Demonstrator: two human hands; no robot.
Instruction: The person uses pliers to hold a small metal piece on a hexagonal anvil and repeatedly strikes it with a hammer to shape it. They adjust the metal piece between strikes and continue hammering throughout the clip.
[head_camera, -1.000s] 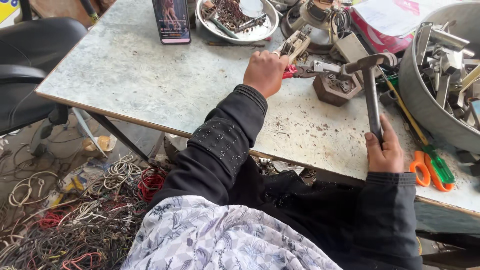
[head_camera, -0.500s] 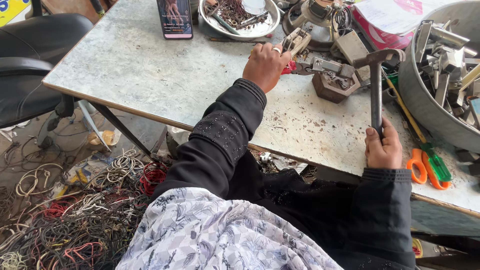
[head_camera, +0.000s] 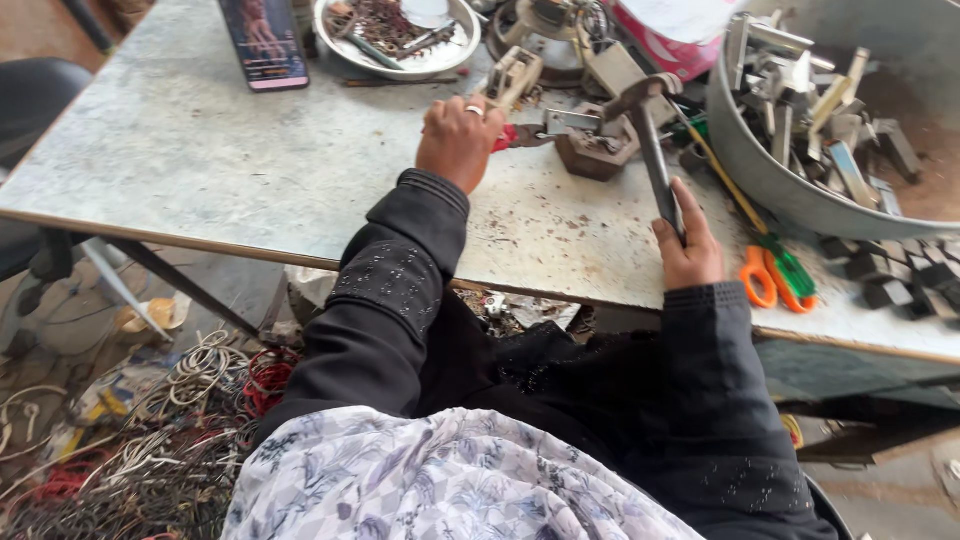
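Marble table (head_camera: 200, 170): right hand (head_camera: 690, 245) grips hammer (head_camera: 655, 150), raised.

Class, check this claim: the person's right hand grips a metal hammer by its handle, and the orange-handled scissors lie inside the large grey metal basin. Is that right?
Not quite. The right hand does grip the metal hammer, but the head view shows the orange-handled scissors lying on the tabletop, outside the large grey metal basin.

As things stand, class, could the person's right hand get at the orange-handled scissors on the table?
Probably not at once: the right hand is closed around the hammer handle. The scissors lie close beside it on the table, with nothing between them.
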